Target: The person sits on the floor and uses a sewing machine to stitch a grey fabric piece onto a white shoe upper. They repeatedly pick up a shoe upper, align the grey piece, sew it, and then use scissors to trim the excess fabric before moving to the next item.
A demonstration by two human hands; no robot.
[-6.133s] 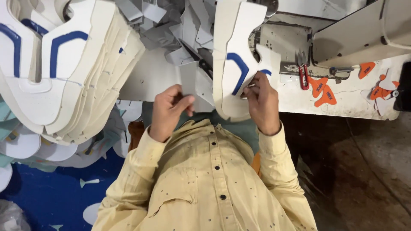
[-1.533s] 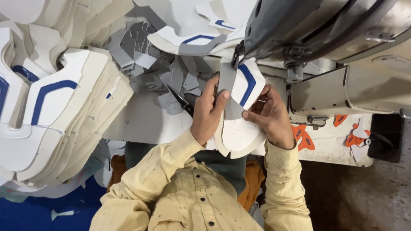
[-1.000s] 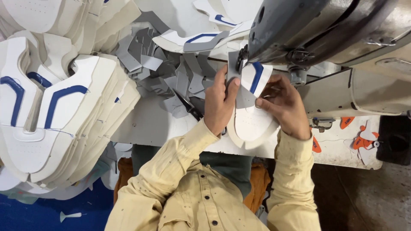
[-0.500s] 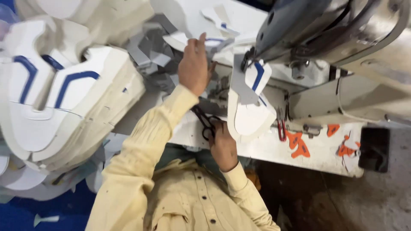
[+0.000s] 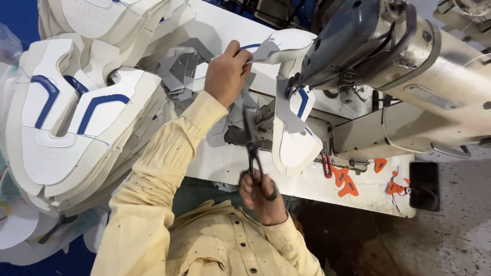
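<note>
— Where are the hands compared with a second ago?
— Both were pressed on the white shoe upper [image 5: 295, 145] at the sewing machine [image 5: 358, 46]; now they are off it. The left hand [image 5: 226, 74] has gone up toward the far edge of the bench [image 5: 225, 158] and pinches a grey cut piece [image 5: 266, 49] between fingers and thumb.
— And the right?
— The right hand [image 5: 261, 191] has dropped to the near edge, fingers through the loops of black scissors [image 5: 253, 148], blades pointing up and nearly closed.
— The upper?
— It hangs under the machine head, untouched, so stitching looks paused while another piece comes in.
</note>
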